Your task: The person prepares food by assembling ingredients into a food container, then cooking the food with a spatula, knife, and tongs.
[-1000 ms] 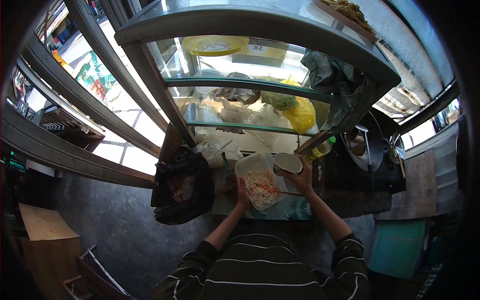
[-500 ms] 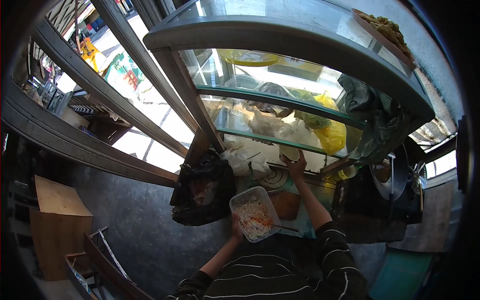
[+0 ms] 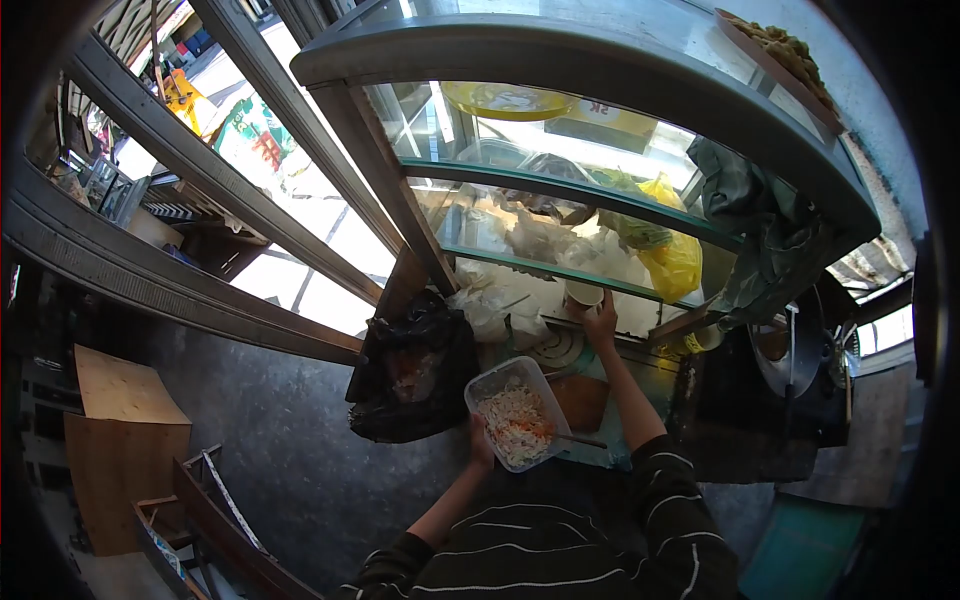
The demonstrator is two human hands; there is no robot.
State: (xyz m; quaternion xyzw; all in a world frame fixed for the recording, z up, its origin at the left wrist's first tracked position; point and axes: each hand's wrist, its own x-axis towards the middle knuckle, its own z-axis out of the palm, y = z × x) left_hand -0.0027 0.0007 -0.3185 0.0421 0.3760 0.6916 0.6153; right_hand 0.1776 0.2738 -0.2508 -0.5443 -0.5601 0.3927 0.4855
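Observation:
My left hand (image 3: 482,443) is closed on the side of a clear plastic container (image 3: 513,370), held in front of my body. Shredded pale food with orange bits (image 3: 516,412) fills much of it, and a utensil's handle (image 3: 582,440) sticks out over its right side. Farther forward, my right hand (image 3: 601,322) grips a small pale cup (image 3: 583,293) just below the lower glass edge of the display case. I cannot make out what the cup contains. Beneath and right of the container lies a brown wooden board (image 3: 581,402).
A glass display case (image 3: 590,215) stands ahead, with a yellow plastic bag (image 3: 672,262) inside. White plastic bags (image 3: 490,315) and a black bag (image 3: 415,375) are at left. A wok (image 3: 790,355) is at right; a cardboard box (image 3: 128,470) stands on the floor.
The cup in my right hand has turned, its opening now facing more towards me. The container in my left hand has shifted slightly up and right in view, as has the whole scene.

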